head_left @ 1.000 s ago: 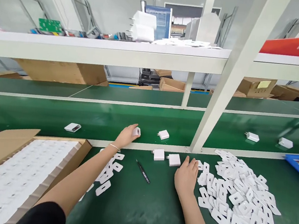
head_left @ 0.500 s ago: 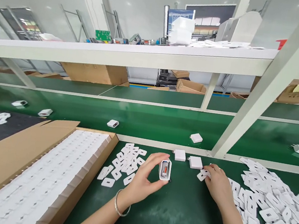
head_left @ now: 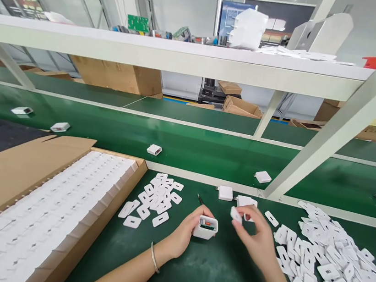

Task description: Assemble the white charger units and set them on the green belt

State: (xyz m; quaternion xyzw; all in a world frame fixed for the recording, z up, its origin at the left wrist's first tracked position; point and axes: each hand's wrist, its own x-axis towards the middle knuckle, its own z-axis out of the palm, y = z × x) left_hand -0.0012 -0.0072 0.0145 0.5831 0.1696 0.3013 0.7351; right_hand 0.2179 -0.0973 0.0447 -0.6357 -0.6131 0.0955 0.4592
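My left hand (head_left: 184, 233) is closed around a white charger housing (head_left: 204, 228), whose open end faces me and shows a circuit board and an orange part inside. Pinched between thumb and fingers of my right hand (head_left: 256, 238) is a small white cover plate (head_left: 236, 215), held apart from the housing on its right. Behind my hands two white chargers (head_left: 225, 193) lie on the green table. Loose cover plates (head_left: 156, 197) are spread left of my left hand, and a larger pile of cover plates (head_left: 334, 266) lies to the right.
A cardboard box (head_left: 95, 212) with a white divided insert stands at the left. Beyond the table's raised edge, a green conveyor belt (head_left: 187, 143) carries several spaced chargers. A slanted white post (head_left: 328, 131) and a shelf (head_left: 171, 58) stand in front of me.
My right hand has lifted a cover plate from the table and brought it left toward the housing. My left hand has lowered and tilted the housing. Chargers on the belt have shifted right.
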